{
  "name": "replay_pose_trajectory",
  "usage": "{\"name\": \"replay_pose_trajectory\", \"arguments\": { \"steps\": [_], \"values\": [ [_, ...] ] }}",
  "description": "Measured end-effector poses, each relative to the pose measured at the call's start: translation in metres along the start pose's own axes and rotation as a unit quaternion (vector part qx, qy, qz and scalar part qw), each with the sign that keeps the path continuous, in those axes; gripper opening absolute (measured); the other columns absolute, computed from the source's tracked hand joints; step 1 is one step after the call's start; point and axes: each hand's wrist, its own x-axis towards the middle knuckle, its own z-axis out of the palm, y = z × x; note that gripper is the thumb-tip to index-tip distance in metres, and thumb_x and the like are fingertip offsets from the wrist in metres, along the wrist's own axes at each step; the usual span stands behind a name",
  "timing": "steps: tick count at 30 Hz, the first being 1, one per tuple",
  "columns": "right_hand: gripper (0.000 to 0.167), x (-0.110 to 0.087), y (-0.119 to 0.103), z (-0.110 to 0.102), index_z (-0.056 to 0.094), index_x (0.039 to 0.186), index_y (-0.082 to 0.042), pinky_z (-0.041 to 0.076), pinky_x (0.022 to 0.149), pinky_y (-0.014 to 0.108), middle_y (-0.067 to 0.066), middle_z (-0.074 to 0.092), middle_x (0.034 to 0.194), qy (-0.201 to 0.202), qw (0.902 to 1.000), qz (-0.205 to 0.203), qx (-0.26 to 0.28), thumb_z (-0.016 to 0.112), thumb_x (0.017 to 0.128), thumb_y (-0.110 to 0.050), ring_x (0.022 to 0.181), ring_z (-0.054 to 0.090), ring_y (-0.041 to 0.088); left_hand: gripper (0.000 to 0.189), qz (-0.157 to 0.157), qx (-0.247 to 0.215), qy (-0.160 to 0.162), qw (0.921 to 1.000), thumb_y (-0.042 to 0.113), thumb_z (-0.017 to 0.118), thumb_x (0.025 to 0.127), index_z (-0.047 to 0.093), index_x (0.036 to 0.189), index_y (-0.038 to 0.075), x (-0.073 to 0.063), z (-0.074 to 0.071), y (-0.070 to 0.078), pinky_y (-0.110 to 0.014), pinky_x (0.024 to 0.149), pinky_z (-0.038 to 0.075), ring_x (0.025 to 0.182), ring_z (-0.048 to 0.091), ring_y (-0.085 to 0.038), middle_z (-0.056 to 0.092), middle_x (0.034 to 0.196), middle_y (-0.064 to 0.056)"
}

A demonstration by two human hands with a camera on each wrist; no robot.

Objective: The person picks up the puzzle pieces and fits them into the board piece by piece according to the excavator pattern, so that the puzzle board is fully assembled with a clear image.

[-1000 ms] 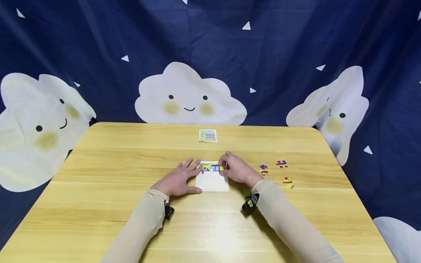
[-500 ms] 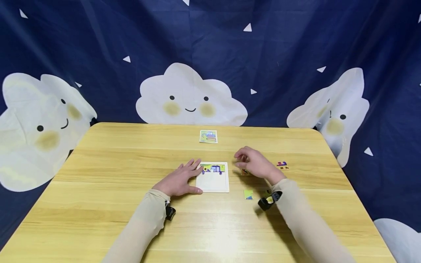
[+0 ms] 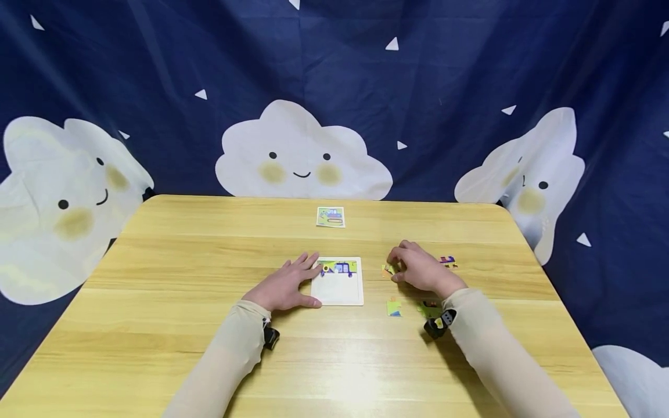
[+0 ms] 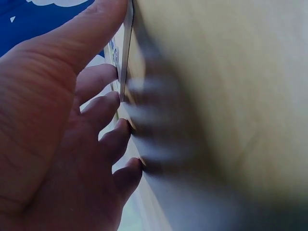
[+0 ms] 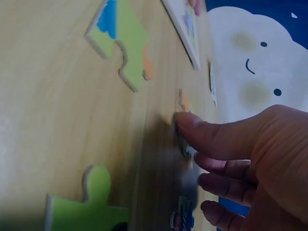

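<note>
My left hand (image 3: 284, 287) rests with spread fingers on the left edge of a white puzzle tray (image 3: 337, 290). A strip of joined puzzle pieces (image 3: 340, 267), showing a blue vehicle on green, fills the tray's top. Right of the tray, my right hand (image 3: 420, 270) pinches a green-and-orange puzzle piece (image 3: 387, 270) at the table surface. In the right wrist view the thumb (image 5: 190, 119) lies against that piece, and the index finger is mostly hidden.
A small picture card (image 3: 331, 217) lies behind the tray. Loose pieces lie around the right hand: a green-and-blue piece (image 3: 394, 307), a green piece (image 3: 427, 308) partly behind the wrist camera, and a purple-and-red piece (image 3: 448, 261). The wooden table (image 3: 209, 244) meets a blue curtain (image 3: 334, 58).
My right hand has left the top right of the tray and moved right, lowering its fingers onto a loose puzzle piece. The left hand stays in place.
</note>
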Motion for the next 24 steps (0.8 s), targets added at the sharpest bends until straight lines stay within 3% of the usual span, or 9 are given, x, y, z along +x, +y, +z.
{"name": "replay_pose_trajectory", "arguments": {
  "steps": [5, 11, 16, 20, 24],
  "values": [
    [0.022, 0.003, 0.000, 0.002, 0.064, 0.096, -0.010, 0.046, 0.080, 0.040, 0.002, 0.053, 0.094, 0.002, 1.0000, -0.006, 0.001, 0.081, 0.081, -0.008, 0.088, 0.049, 0.022, 0.086, -0.015, -0.005, -0.001, 0.9999, 0.048, 0.073, 0.084, 0.037, 0.152, 0.008, 0.001, 0.001, 0.001, -0.053, 0.117, 0.011, 0.148, 0.008, -0.032, 0.014, 0.162, -0.010],
    [0.015, 0.002, -0.005, 0.000, 0.062, 0.088, -0.011, 0.048, 0.071, 0.036, -0.002, 0.060, 0.082, 0.028, 0.9963, -0.006, 0.081, 0.071, 0.087, 0.002, 0.077, 0.054, 0.017, 0.087, -0.026, -0.010, -0.001, 0.9996, 0.047, 0.075, 0.083, 0.037, 0.152, 0.010, 0.002, 0.000, 0.002, -0.051, 0.118, 0.010, 0.148, 0.009, -0.031, 0.015, 0.162, -0.009],
    [0.014, 0.006, -0.023, 0.005, 0.066, 0.089, -0.010, 0.053, 0.072, 0.033, -0.002, 0.063, 0.083, 0.060, 0.9835, -0.022, 0.169, 0.066, 0.090, 0.005, 0.079, 0.058, 0.016, 0.088, -0.028, -0.014, 0.003, 0.9995, 0.047, 0.077, 0.081, 0.038, 0.151, 0.009, 0.002, 0.000, 0.003, -0.051, 0.118, 0.011, 0.147, 0.010, -0.031, 0.016, 0.162, -0.009],
    [0.013, 0.016, -0.047, 0.019, 0.067, 0.088, -0.007, 0.056, 0.069, 0.031, 0.000, 0.064, 0.082, 0.047, 0.9695, -0.024, 0.239, 0.066, 0.089, 0.006, 0.077, 0.061, 0.016, 0.090, -0.031, -0.012, 0.002, 0.9994, 0.047, 0.077, 0.081, 0.037, 0.152, 0.010, 0.002, -0.001, 0.003, -0.051, 0.117, 0.011, 0.147, 0.010, -0.031, 0.016, 0.162, -0.008],
    [0.013, 0.028, -0.069, 0.034, 0.067, 0.086, -0.006, 0.056, 0.065, 0.029, 0.002, 0.064, 0.079, 0.028, 0.9613, -0.018, 0.274, 0.067, 0.088, 0.007, 0.073, 0.061, 0.017, 0.093, -0.034, -0.007, -0.001, 0.9994, 0.050, 0.076, 0.080, 0.035, 0.153, 0.009, 0.003, 0.000, 0.001, -0.051, 0.117, 0.012, 0.148, 0.009, -0.030, 0.015, 0.162, -0.007]
  ]
}}
